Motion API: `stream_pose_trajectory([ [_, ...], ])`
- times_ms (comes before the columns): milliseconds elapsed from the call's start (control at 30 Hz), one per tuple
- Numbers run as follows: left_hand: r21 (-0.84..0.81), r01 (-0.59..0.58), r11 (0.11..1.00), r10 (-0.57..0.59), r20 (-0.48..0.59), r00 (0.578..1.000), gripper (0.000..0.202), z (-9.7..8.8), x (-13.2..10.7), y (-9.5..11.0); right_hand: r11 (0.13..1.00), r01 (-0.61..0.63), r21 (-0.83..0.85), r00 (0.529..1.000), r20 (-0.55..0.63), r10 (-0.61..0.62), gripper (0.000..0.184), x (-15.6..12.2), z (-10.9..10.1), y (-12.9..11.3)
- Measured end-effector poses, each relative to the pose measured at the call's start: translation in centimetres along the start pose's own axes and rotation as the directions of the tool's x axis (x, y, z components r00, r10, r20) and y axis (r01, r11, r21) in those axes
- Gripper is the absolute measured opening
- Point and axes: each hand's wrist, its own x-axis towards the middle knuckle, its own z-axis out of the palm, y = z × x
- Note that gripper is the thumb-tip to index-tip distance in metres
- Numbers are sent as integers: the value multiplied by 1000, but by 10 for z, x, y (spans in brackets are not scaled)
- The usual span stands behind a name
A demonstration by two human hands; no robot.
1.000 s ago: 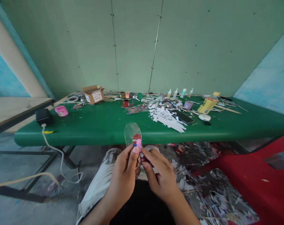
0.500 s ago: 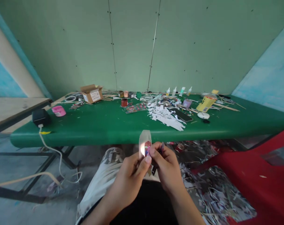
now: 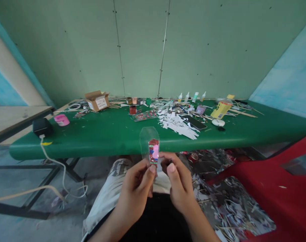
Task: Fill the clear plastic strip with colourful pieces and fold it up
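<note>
My left hand (image 3: 136,186) pinches the lower end of a clear plastic strip (image 3: 144,139) with a rounded top, held upright in front of the table edge. On the strip is a narrow patch (image 3: 154,151) coloured red, pink and blue, with bits of green. My right hand (image 3: 179,183) is at the strip's right side, fingers curled and the index fingertip at its edge. A small dark bit shows between its thumb and fingers; what it is I cannot make out.
The green table (image 3: 105,134) carries white paper scraps (image 3: 178,124), a phone (image 3: 194,122), a yellow-labelled bottle (image 3: 221,109), paint jars (image 3: 132,110), a cardboard box (image 3: 97,101) and a pink jar (image 3: 61,120). A red chair (image 3: 264,181) stands right, above floor scraps (image 3: 233,208).
The strip has turned so its coloured patch faces me, and the glare on it is gone. My right hand has moved off the patch; the dark, slim item seen in it earlier is mostly hidden.
</note>
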Motion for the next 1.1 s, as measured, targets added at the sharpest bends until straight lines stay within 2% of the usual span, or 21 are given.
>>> stream_pose_trajectory([
  [100, -41, -12, 999, 10, -58, 998, 34, -2, 0, 1, 985, 154, -70, 979, 145, -143, 32, -2, 0, -2],
  [200, -47, -14, 999, 11, -67, 998, 35, -3, 0, 2, 967, 212, -142, 964, 193, -184, 32, 0, 2, -1],
  [333, -54, -15, 998, 12, -59, 998, 36, -4, -3, 3, 956, 217, -196, 968, 170, -185, 31, 2, 1, 1],
  [500, -11, 15, 1000, -16, -78, 997, 34, -3, -4, 1, 967, 213, -137, 966, 180, -187, 26, 3, 0, -1],
  [767, -27, 20, 999, -21, -25, 999, 32, -6, -3, 4, 957, 260, -126, 963, 115, -246, 23, 2, 4, 2],
  [900, -118, 37, 992, -40, -19, 999, 34, -4, -2, 4, 971, 221, -91, 972, 106, -212, 22, 1, 4, -1],
  [1000, -178, 73, 981, -82, -44, 996, 34, -4, 0, 2, 994, 111, 15, 990, 88, -112, 18, 0, 4, -1],
  [1100, -67, 114, 991, -114, -6, 993, 33, -4, 1, 3, 987, -50, 156, 999, 6, 49, 22, 0, 4, -1],
])
